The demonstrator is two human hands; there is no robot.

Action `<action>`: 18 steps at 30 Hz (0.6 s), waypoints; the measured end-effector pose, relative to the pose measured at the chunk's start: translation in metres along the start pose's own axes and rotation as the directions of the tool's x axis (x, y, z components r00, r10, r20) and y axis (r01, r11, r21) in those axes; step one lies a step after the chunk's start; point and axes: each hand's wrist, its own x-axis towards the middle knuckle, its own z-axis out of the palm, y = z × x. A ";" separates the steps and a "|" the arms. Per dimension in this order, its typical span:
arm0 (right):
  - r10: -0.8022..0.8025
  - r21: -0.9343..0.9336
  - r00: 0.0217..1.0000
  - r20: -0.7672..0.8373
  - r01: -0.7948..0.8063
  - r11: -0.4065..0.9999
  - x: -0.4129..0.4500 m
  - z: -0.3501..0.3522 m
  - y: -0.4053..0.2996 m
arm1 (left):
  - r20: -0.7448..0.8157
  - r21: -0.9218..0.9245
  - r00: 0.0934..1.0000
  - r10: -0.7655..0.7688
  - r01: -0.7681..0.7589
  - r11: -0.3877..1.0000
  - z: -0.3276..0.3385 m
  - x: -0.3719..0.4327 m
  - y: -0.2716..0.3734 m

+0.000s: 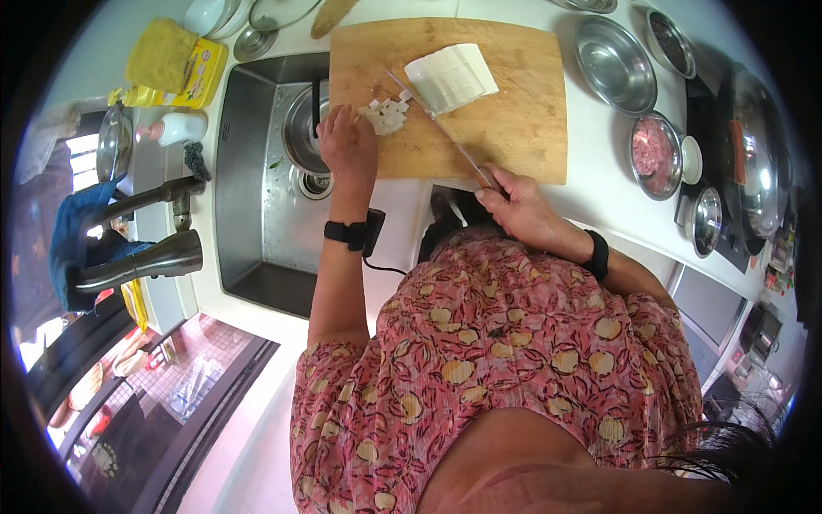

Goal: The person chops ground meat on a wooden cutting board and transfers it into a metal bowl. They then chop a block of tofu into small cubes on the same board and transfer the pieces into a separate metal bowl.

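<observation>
My right hand (514,200) grips the handle of a kitchen knife (457,142), whose blade appears nearly edge-on and slants over the wooden cutting board (526,128). The blade's far part runs beside a white block of tofu (453,78) with slice lines across it. Small tofu cubes (388,115) lie in a loose pile left of the blade. At the board's left edge, beside that pile, is my left hand (349,144) with its fingers curled. Whether anything is in those fingers is hidden.
The board overhangs a steel sink (282,238) holding a metal bowl (298,135). At right stand an empty steel bowl (615,64), a bowl of minced meat (654,154) and a lidded wok (758,154). A faucet (141,260) with a blue cloth juts in from the left.
</observation>
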 end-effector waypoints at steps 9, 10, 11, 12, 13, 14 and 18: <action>-0.114 0.113 0.989 0.091 0.104 0.988 -0.003 -0.002 0.003 | -0.001 -0.144 1.000 0.029 -0.029 0.989 0.008 -0.017 -0.005; -0.005 0.258 0.993 0.116 -0.026 0.966 -0.003 -0.007 0.002 | -0.001 -0.145 1.000 0.027 -0.027 0.989 0.008 -0.015 -0.005; 0.100 0.393 0.983 0.157 -0.155 0.907 -0.003 -0.010 0.001 | -0.003 -0.152 0.999 0.039 -0.039 0.988 0.009 -0.011 -0.006; 0.104 0.479 0.990 0.096 -0.137 0.867 -0.001 -0.006 0.007 | -0.005 -0.158 0.999 0.051 -0.051 0.986 0.008 -0.008 -0.006; 0.106 0.478 0.990 0.098 -0.140 0.867 0.000 -0.008 0.008 | -0.004 -0.157 0.999 0.048 -0.048 0.986 0.008 -0.005 -0.006; 0.123 0.551 0.985 0.124 -0.172 0.816 0.000 -0.011 0.008 | 0.056 -0.204 0.998 0.028 -0.016 0.979 0.007 -0.001 -0.005; 0.156 0.655 0.970 0.185 -0.240 0.717 -0.001 -0.017 0.020 | 0.132 -0.221 0.987 0.089 -0.058 0.974 0.007 0.004 0.000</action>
